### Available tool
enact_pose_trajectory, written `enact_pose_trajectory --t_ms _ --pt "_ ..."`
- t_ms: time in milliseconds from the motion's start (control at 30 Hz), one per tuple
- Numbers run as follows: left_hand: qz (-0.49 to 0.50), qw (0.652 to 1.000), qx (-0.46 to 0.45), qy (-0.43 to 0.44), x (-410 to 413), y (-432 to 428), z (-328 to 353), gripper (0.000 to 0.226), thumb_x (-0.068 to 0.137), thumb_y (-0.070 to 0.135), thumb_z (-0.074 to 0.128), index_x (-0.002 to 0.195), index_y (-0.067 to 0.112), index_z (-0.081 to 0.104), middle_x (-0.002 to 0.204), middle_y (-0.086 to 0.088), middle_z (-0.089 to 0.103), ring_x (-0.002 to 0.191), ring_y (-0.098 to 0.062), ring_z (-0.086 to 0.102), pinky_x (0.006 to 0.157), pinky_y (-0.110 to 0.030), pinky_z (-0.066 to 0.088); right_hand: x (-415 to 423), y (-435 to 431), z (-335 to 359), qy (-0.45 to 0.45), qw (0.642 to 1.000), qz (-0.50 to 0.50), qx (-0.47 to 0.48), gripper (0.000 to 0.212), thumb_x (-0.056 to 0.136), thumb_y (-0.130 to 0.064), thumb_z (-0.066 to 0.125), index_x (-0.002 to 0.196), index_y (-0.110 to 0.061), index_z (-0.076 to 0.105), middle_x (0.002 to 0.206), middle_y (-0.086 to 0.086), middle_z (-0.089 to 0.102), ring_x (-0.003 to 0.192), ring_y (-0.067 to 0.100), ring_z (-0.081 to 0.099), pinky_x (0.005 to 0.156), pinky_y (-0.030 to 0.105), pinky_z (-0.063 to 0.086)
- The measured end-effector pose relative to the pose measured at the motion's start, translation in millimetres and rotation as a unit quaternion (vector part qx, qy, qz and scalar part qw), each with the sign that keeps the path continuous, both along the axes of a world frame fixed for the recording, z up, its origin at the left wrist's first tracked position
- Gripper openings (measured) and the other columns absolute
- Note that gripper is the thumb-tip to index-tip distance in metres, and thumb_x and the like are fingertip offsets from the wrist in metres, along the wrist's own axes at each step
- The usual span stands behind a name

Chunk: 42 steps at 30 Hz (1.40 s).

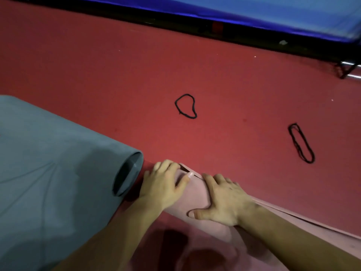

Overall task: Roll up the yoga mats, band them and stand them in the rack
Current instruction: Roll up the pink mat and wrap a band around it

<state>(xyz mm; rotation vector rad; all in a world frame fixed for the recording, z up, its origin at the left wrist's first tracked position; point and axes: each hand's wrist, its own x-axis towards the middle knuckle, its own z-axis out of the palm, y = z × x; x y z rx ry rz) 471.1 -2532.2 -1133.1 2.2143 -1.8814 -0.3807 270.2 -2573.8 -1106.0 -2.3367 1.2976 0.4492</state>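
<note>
Both hands work a partly rolled pink mat [195,196] near the front of the red floor [117,75]. The left hand [166,184] curls over the roll's end, and the right hand [224,202] presses flat just beside it. A rolled grey mat [58,163] lies alongside on the left. A round black band [195,115] and a long black band [310,161] lie farther out.

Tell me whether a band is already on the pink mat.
No, one band and the other band lie loose on the floor, apart from the pink mat.
</note>
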Motion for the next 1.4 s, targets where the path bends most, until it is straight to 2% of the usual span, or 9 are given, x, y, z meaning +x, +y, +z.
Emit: enact_pose_trajectory --t_ms 133,267,467,733,867,1100,1233,1333,1400 --pt "0.027 0.988 -0.148 0.044 -6.9 -18.6 1.9 0.062 0.088 0.064 0.041 0.121 0.019 0.069 0.136 -0.004 0.061 0.127 -0.027 0.057 0.101 -0.051 0.045 -4.0 -15.8 12.3 -0.009 0.999 -0.026 -0.033 0.126 0.063 -0.098 0.047 0.159 -0.025 0.012 0.146 0.006 0.043 0.132 0.032 0.047 0.110 0.046 0.039" --pt "0.182 0.964 -0.141 0.137 -38.1 -22.7 11.3 0.093 0.084 0.076 0.031 0.155 0.016 0.028 0.164 -0.014 0.020 0.144 -0.037 0.034 0.114 -0.054 0.034 -12.0 -37.0 33.0 -0.033 0.993 -0.076 -0.081 0.128 0.062 -0.101 0.043 0.160 -0.025 0.010 0.146 0.006 0.042 0.133 0.033 0.046 0.108 0.046 0.040" --pt "0.226 0.902 -0.130 0.343 -70.8 -78.1 69.4 0.109 0.086 0.068 0.049 0.159 0.017 -0.014 0.168 -0.012 -0.009 0.153 -0.031 0.015 0.118 -0.035 0.022 -25.0 -68.0 78.3 -0.086 0.976 -0.146 -0.135 0.127 0.062 -0.100 0.043 0.160 -0.025 0.013 0.148 0.009 0.041 0.136 0.034 0.044 0.110 0.049 0.039" --pt "0.176 0.835 -0.207 0.479 -109.9 -164.7 193.1 0.110 0.081 0.073 0.060 0.160 0.029 -0.002 0.166 -0.004 0.020 0.148 -0.020 0.031 0.111 -0.029 0.026 -58.9 -113.2 182.4 -0.212 0.923 -0.233 -0.220 0.124 0.067 -0.095 0.049 0.161 -0.022 0.013 0.145 0.008 0.042 0.136 0.031 0.044 0.110 0.046 0.039" --pt "0.143 0.792 -0.204 0.558 -141.9 -189.6 272.5 0.096 0.076 0.070 0.068 0.151 0.026 0.028 0.133 0.010 0.050 0.101 0.003 0.059 0.090 -0.018 0.033 -82.6 -128.0 248.2 -0.284 0.893 -0.258 -0.234 0.122 0.071 -0.087 0.059 0.163 -0.024 0.008 0.148 0.004 0.035 0.139 0.023 0.040 0.113 0.040 0.038" --pt "0.017 0.804 -0.236 0.546 -177.9 -203.0 376.6 0.118 0.049 0.073 0.081 0.144 0.025 0.032 0.134 0.013 0.055 0.116 0.016 0.053 0.093 -0.007 0.042 -115.9 -146.0 361.5 -0.508 0.765 -0.386 -0.081 0.068 0.079 -0.090 0.044 0.112 -0.031 0.043 0.120 0.000 0.053 0.102 0.006 0.058 0.083 0.023 0.046" --pt "-0.032 0.820 -0.229 0.523 -188.4 -217.4 426.6 0.137 0.047 0.087 0.075 0.153 0.018 0.023 0.149 0.005 0.045 0.138 -0.004 0.045 0.109 -0.020 0.039 -127.2 -167.3 423.6 -0.589 0.687 -0.420 -0.068 0.083 0.081 -0.087 0.042 0.134 -0.024 0.042 0.115 -0.005 0.060 0.106 -0.009 0.058 0.096 0.021 0.046" --pt "-0.041 0.844 -0.238 0.478 -190.5 -233.0 462.4 0.127 0.056 0.099 0.053 0.152 0.020 0.028 0.150 -0.003 0.039 0.142 -0.012 0.035 0.116 -0.028 0.030 -125.0 -191.2 468.3 -0.601 0.674 -0.427 -0.042 0.102 0.083 -0.094 0.030 0.122 -0.005 0.059 0.126 0.025 0.062 0.128 0.031 0.056 0.110 0.054 0.042" --pt "-0.026 0.851 -0.222 0.476 -187.7 -236.8 479.6 0.121 0.061 0.103 0.034 0.150 0.020 0.033 0.146 -0.004 0.039 0.138 -0.012 0.036 0.114 -0.023 0.027 -120.7 -202.8 489.4 -0.612 0.667 -0.425 -0.001 0.101 0.086 -0.090 0.029 0.118 -0.002 0.066 0.124 0.024 0.067 0.127 0.030 0.060 0.109 0.050 0.046"
